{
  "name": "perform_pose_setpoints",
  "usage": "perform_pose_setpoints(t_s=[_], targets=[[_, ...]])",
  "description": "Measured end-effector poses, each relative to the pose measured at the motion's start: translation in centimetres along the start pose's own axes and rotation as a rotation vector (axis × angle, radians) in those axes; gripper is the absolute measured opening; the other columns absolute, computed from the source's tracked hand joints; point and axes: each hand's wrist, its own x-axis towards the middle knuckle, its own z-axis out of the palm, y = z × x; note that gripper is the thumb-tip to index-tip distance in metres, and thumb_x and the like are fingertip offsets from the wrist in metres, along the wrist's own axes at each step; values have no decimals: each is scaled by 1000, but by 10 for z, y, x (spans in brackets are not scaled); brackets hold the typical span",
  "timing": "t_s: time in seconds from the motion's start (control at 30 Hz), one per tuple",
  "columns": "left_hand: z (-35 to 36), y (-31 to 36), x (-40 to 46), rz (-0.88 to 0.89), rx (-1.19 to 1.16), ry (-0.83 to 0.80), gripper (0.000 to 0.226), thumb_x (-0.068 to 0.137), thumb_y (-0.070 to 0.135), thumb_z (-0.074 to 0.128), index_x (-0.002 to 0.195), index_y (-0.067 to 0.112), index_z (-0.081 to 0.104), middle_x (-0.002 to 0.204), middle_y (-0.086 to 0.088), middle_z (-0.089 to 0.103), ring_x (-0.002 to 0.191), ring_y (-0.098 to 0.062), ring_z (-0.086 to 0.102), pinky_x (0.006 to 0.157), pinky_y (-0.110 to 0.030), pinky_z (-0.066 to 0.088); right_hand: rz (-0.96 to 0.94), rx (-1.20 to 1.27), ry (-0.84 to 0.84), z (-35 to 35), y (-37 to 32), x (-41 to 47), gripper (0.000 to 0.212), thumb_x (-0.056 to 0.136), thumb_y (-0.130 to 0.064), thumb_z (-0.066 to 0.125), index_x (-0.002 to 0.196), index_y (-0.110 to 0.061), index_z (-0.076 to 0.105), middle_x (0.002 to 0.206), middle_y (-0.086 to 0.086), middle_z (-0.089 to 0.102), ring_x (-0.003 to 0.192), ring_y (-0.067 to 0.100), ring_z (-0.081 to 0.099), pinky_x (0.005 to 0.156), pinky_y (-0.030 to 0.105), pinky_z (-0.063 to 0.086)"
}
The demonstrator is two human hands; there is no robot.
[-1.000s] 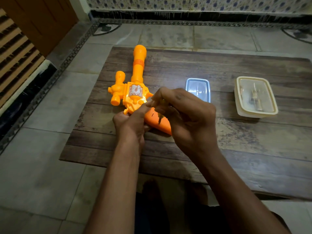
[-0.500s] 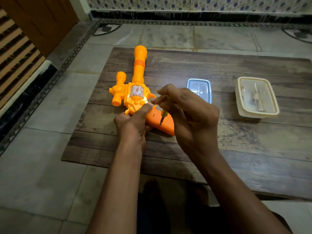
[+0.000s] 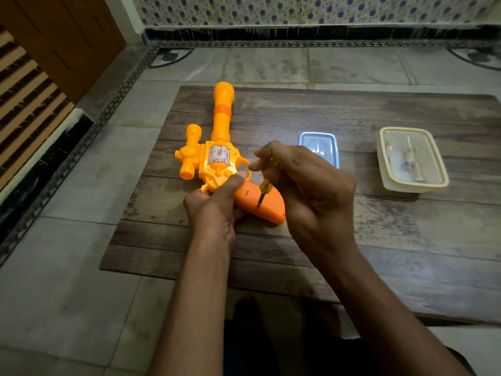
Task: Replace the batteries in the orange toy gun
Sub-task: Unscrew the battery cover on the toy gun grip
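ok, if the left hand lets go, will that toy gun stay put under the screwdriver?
Probably not well. The toy gun looks like light hollow plastic and lies on lumpy side knobs, so it may rock. The screwdriver presses on the handle end, likely pivoting it.

Lighting: dim, warm indoor light overall. Brightest zone: a cool white patch on the wooden board [image 3: 379, 240] around the small blue tray [image 3: 320, 147], falling from above and forward; the tray's surface shows pale glare. The lidded plastic container [image 3: 412, 158] carries a soft sheen on its lid, contents hazy beneath. Shadows: soft, dark beneath the forearms at the bottom edge; a faint one under the orange toy gun [image 3: 219, 158]. Sharpness: centre reasonably crisp; fine grain and smearing in dark areas. Distortion: wide-angle bowing, floor borders and wall line curving toward the corners.
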Motion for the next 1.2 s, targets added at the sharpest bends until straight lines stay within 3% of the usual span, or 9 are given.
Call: perform_pose_setpoints(t_s=[0.1,0.23,0.37,0.6,0.7,0.87,1.0,1.13,1.2], targets=[[0,0,1,-7,-1,-1,28,80,-2,83,106,5,75,105,-20,79,95,-35,78,67,-47,66,5,30,-39,-1,-1,0,27,91,20,60,113,9,70,102,15,71,98,27,71,80,43,58],[1,1,0,-4,-6,9,35,79,-2,85,111,4,75,106,-18,80,96,-34,79,64,-46,66,-26,-75,56,3,0,1,20,90,12,71,108,6,73,98,14,65,93,20,68,79,33,57],[1,2,-2,-8,-5,-4,25,81,-3,81,100,12,73,108,-19,78,98,-34,78,62,-44,67,-21,-41,23,1,0,1,29,91,19,61,116,8,71,102,13,73,96,21,72,81,36,59],[0,2,1,-14,-2,12,35,79,-1,85,112,4,75,101,-15,79,91,-32,78,64,-46,67,17,-57,37,3,0,1,24,90,7,73,113,-1,74,98,15,63,94,28,70,76,41,58],[0,2,0,-13,2,17,44,78,0,85,120,3,73,108,-19,79,98,-36,78,70,-50,67,14,-68,51,6,2,2,33,88,13,69,118,-1,73,95,16,62,90,30,71,73,43,58],[-1,1,0,-2,16,15,38,81,0,82,117,0,73,104,-19,77,93,-35,76,65,-44,65,11,2,-34,3,-5,0,35,90,24,58,117,6,71,106,13,73,100,19,71,82,39,58],[-1,1,1,-5,7,5,21,82,0,82,100,7,75,92,-12,78,80,-25,77,60,-39,66,-13,-46,12,6,-6,2,26,90,13,68,113,2,73,105,16,65,101,22,67,82,39,56],[-1,1,1,-4,5,7,39,80,-1,82,118,2,73,107,-20,79,96,-35,78,72,-50,66,-1,-83,48,6,-5,2,31,90,13,66,118,0,73,95,14,66,90,24,70,74,41,56],[0,1,0,0,0,5,31,81,-2,81,110,6,74,105,-18,79,94,-34,78,71,-49,66,0,-53,9,2,-6,3,33,91,14,63,121,1,72,100,12,72,96,20,72,78,40,58]])
